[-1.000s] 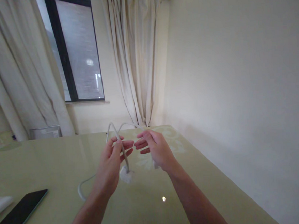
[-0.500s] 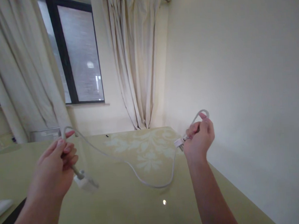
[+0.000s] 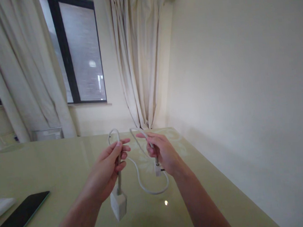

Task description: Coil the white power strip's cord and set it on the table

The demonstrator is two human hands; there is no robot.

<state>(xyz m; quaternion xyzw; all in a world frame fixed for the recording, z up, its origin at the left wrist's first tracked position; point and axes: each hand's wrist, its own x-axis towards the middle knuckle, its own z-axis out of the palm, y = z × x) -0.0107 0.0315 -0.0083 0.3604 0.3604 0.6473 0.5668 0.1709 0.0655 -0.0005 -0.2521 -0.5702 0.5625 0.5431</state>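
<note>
My left hand (image 3: 107, 170) grips a white cable (image 3: 143, 186) near one end, and a white square plug block (image 3: 118, 205) dangles from it below the fingers. My right hand (image 3: 162, 151) pinches the same cable near its other end, where a small white connector (image 3: 158, 169) hangs down. Both hands are held close together above the glossy pale green table (image 3: 53, 162). Between them the cable sags in a loop toward the tabletop.
A dark tablet (image 3: 18, 218) lies at the table's left front, beside a white object (image 3: 1, 206) at the frame's edge. Cream curtains (image 3: 139, 59) and a dark-framed window (image 3: 81, 52) stand behind the table. A bare wall (image 3: 243, 86) runs along the right.
My hands were close together, spread wide apart stretching the cable, and have now come back together, so the cable hangs in a slack loop. The plug block now dangles lower.
</note>
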